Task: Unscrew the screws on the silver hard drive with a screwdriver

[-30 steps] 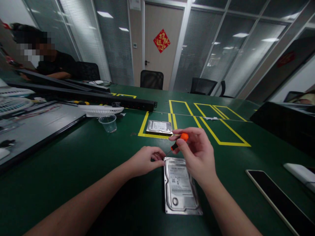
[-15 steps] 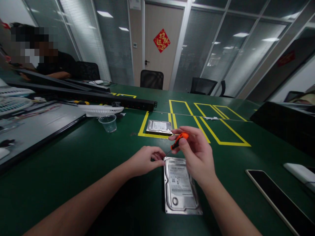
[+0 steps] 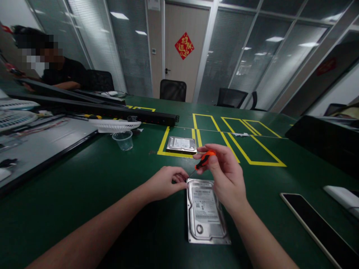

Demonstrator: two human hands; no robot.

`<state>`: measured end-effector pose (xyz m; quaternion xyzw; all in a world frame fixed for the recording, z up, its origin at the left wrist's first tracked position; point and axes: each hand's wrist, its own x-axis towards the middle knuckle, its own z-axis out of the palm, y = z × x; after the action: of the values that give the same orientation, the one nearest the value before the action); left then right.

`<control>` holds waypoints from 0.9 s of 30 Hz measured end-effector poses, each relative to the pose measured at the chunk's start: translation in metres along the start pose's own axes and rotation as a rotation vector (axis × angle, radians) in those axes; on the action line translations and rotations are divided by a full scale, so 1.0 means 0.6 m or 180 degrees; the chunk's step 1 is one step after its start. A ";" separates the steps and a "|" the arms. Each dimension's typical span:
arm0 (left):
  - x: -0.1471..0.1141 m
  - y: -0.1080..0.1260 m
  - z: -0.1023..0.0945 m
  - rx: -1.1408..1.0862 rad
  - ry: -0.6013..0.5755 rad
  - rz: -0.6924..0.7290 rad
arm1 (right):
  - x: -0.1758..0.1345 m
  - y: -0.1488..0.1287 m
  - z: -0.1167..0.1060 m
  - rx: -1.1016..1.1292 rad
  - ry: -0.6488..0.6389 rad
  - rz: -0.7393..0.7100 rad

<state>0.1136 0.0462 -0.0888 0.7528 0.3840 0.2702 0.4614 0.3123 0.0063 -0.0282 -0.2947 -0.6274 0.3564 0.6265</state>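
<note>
My right hand (image 3: pixel 226 173) holds the screwdriver (image 3: pixel 206 160), tip at a corner of the drive (image 3: pixel 206 213); my left hand (image 3: pixel 165 183) curls narrowly there, whether gripping anything I can't tell.

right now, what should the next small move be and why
Probably a small twist of the screwdriver by the right hand: it already grips the handle, the tip sits at the far left corner of the nearer hard drive, and the left hand's fingertips are right beside it, perhaps steadying.

2 bare hands (image 3: pixel 167 184), slender fingers (image 3: pixel 181 172), bare narrow wrists (image 3: pixel 146 193), 2 bare forearms (image 3: pixel 112 220) widening toward the elbows
</note>
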 end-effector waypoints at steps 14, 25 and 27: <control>-0.001 0.004 -0.002 0.0054 -0.0004 0.0010 | -0.001 -0.002 0.003 0.0013 -0.0027 0.0048; -0.001 0.006 -0.001 0.0040 0.0014 -0.0074 | -0.001 -0.003 0.003 -0.0062 0.0150 0.0068; -0.001 0.005 0.000 0.0015 0.0015 -0.0082 | -0.002 0.000 0.002 -0.0022 0.0017 0.0030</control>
<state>0.1142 0.0450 -0.0859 0.7483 0.3953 0.2651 0.4621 0.3113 0.0050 -0.0288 -0.3008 -0.6256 0.3564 0.6255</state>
